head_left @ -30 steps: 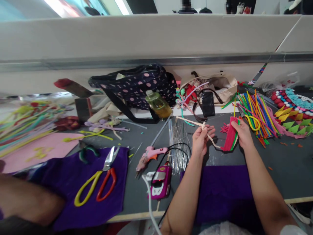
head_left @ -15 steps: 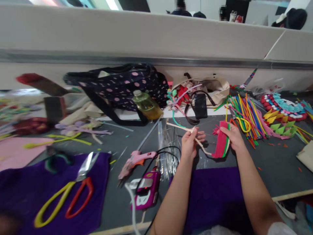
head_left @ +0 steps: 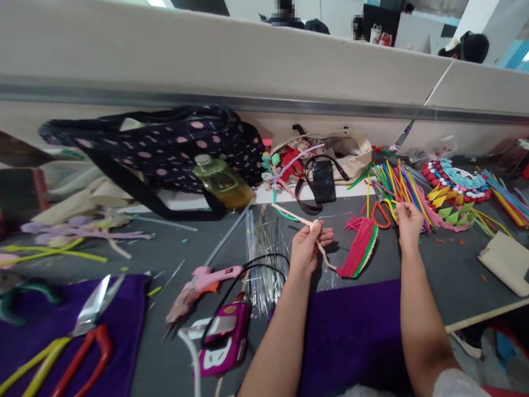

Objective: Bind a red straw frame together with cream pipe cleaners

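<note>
- Pink, green and cream piece (head_left: 357, 248): on or just above the tabletop (head_left: 458, 275), beyond the far edge of the purple cloth (head_left: 355, 314).
- Left hand (head_left: 308, 242): thumb and fingers pinch its cream cord (head_left: 292, 215).
- Right hand (head_left: 409, 223): fingertips drawn together beside the coloured stems (head_left: 403, 184); cannot tell whether they grip one.

Diffuse, rather dim light glints on the scissor blades (head_left: 91, 315). Edges stretch (wide-angle fashion); two background heads (head_left: 358, 27) are pixelated.
</note>
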Tool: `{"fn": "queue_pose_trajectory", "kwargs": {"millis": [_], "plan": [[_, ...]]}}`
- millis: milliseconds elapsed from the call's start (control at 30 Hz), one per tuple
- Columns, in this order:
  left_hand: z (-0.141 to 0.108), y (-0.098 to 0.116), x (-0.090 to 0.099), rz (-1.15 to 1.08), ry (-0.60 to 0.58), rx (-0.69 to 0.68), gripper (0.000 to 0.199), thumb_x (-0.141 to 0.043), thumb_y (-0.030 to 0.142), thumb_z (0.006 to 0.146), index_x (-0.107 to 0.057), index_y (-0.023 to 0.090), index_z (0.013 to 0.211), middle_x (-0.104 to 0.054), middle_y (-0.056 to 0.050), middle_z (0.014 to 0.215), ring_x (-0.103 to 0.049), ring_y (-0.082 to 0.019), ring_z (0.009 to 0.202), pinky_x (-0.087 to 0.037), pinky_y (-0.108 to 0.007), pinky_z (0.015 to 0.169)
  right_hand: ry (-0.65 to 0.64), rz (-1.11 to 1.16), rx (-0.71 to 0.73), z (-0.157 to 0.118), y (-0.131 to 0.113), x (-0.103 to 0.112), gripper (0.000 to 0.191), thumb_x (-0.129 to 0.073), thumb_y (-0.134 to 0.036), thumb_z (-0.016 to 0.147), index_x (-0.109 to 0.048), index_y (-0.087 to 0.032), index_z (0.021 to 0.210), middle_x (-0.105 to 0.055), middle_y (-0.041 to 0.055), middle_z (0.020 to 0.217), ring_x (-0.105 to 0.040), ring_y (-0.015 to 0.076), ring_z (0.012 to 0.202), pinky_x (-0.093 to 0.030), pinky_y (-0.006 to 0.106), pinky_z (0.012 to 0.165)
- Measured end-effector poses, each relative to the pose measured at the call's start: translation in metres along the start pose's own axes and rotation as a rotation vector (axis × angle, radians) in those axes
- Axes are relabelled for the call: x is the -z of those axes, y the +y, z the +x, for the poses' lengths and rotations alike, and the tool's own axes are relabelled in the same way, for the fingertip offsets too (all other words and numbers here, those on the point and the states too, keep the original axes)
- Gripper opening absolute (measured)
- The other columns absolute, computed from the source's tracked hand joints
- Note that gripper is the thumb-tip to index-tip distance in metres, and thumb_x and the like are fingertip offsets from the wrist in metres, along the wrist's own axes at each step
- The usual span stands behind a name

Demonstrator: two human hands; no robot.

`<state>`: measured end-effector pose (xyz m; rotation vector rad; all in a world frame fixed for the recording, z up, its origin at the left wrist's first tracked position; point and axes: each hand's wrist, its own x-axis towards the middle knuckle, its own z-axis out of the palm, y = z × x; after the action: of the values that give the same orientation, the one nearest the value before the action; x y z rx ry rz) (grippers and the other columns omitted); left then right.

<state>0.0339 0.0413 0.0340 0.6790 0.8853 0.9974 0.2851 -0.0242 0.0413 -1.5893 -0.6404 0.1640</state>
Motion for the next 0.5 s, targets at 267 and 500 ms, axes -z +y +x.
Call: {"fn": "queue_pose_trajectory", "kwargs": {"millis": [267, 500], "plan": [[0.003, -0.004, 0.000, -0.027, -0.013, 0.016, 0.036, -0.074, 0.034, 0.071, -0.061, 0.008, 0.093, -0.071, -0.009, 0.069, -0.065, -0.013, 0.052, -0.054, -0.021, 0.053, 0.344, -0.736, 0.005, 0.036, 0.023, 0.084, 0.031, -0.045, -0.027, 0.083, -0.067, -0.014, 0.101, -0.068, 0.0161, 0.098, -0.062, 0.0298, 0.092, -0.045, 0.040, 0.080], [0.003, -0.003, -0.002, -0.029, 0.002, 0.042, 0.027, -0.070, 0.028, 0.075, -0.061, 0.008, 0.091, -0.071, -0.009, 0.067, -0.065, -0.012, 0.051, -0.054, -0.020, 0.052, 0.240, -0.877, -0.126, 0.041, 0.044, 0.089, 0.037, -0.045, -0.033, 0.084, -0.072, -0.016, 0.104, -0.068, 0.0205, 0.096, -0.061, 0.0344, 0.090, -0.044, 0.043, 0.073]]}}
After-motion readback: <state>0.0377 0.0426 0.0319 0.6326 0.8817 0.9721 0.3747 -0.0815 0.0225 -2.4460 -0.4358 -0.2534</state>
